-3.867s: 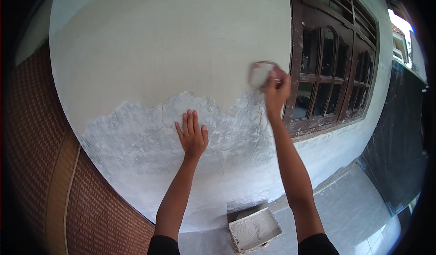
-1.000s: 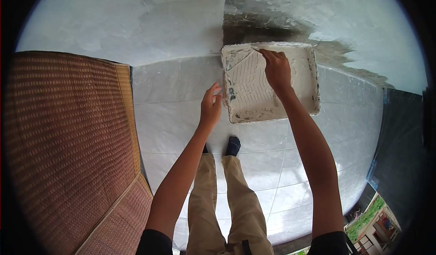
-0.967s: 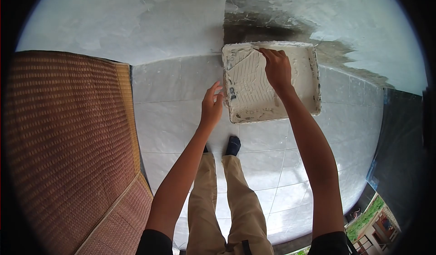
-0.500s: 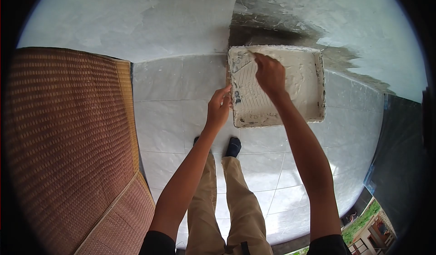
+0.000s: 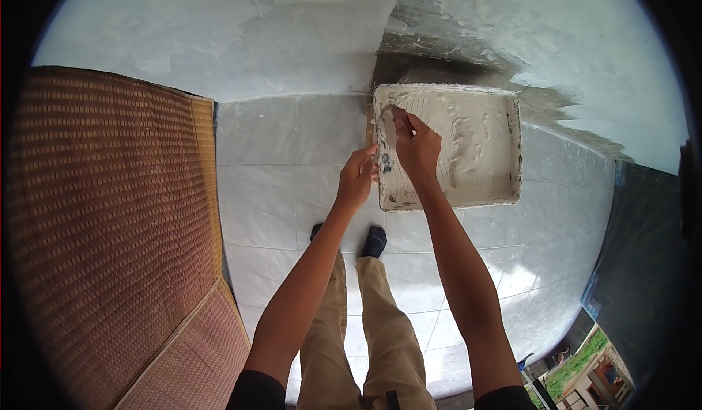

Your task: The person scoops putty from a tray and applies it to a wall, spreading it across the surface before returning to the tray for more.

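A shallow paint tray holds thick off-white paint, with ridges showing on its left part. My left hand grips the tray's left rim with bent fingers. Over the tray's left side, my right hand is closed around a small scraper-like tool. Its end is down in the paint near the upper left corner, smeared so that its exact shape is hard to make out.
Grey tiles cover the floor under my feet. Behind the tray, patchy walls meet in a dark corner. A woven mat stands at the left. At the right is a dark panel, with greenery outside below it.
My right hand has moved down and slightly left with the tool, away from the tray's upper edge. Paint now covers more of the ridges. My left hand stays on the rim.
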A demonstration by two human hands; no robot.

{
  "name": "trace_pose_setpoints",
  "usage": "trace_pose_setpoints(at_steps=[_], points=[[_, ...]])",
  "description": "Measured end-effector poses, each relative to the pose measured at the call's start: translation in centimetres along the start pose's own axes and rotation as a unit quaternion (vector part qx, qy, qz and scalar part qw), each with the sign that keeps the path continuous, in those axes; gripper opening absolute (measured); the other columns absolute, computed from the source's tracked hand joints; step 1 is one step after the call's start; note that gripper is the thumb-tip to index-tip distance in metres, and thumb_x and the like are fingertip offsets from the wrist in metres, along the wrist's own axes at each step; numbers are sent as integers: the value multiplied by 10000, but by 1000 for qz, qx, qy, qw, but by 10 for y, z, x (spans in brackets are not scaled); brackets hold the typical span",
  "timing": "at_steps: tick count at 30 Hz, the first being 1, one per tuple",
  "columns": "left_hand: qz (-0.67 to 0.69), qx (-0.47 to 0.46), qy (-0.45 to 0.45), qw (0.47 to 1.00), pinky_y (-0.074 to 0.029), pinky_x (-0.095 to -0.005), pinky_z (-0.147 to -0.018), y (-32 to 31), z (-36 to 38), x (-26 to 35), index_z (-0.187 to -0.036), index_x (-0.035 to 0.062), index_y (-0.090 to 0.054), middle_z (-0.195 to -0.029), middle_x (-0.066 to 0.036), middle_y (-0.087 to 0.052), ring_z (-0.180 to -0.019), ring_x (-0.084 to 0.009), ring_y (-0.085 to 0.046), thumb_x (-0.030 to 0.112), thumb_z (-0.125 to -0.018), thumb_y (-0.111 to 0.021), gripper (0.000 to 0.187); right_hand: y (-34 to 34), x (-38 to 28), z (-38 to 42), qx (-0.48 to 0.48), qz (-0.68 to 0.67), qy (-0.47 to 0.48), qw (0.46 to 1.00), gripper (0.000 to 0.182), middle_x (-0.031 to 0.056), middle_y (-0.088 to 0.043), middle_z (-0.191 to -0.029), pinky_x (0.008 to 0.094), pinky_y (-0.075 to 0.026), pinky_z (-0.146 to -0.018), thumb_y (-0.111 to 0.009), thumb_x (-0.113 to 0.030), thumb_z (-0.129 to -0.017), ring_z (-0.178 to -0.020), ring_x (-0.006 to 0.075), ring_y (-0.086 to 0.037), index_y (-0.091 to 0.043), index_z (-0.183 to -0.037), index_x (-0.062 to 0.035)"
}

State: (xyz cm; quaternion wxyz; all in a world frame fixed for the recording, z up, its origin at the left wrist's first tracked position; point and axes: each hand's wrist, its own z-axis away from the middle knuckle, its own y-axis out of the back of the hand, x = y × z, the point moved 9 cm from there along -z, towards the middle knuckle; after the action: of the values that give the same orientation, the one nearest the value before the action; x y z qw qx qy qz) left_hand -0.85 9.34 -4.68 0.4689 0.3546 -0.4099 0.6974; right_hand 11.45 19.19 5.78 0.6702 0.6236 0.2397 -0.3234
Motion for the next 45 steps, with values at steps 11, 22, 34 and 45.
trace_pose_setpoints(at_steps=[11, 22, 34, 45], points=[[-19, -24, 28, 999, -499, -324, -921, -1, 0, 3, -1359, 60, -497, -1319, -79, -485, -1044, -161, -571, 19, -970, -400, 403, -21, 77, -8, -50, -209, -149, 965, 261, 81, -703, -985, 261, -485, -755, -605, -126, -940, -833, 115, -622, -647, -1152, 21], [-35, -16, -14, 999, -517, -292, -868, 2, 0, -2, -1345, 43, -514, -1293, -95, -516, -1016, -168, -601, 11, -950, -430, 405, -34, 107, -9, -103, -313, -176, 928, 240, 63, -693, -956, 270, -488, -715, -604, -125, -942, -808, 110, -614, -654, -1132, 11], [-132, 43, -95, 986, -385, -315, -1023, 7, 14, 84, -1328, 27, -511, -1245, -119, -596, -1137, -189, -545, 111, -986, -426, 363, -1, 92, 28, -117, -605, -235, 752, 220, -62, -614, -999, 312, -426, -862, -544, -206, -997, -902, 73, -553, -587, -1200, -133], [-83, 52, -295, 950, -382, -324, -1042, -23, 53, 370, -1300, 3, -529, -1189, -116, -606, -1147, -193, -540, 138, -1004, -432, 340, 147, -169, 8, -204, -744, -8, 637, 372, 94, -545, -1311, 389, -407, -1059, -511, -67, -978, -1224, 212, -521, -449, -1338, -1]])
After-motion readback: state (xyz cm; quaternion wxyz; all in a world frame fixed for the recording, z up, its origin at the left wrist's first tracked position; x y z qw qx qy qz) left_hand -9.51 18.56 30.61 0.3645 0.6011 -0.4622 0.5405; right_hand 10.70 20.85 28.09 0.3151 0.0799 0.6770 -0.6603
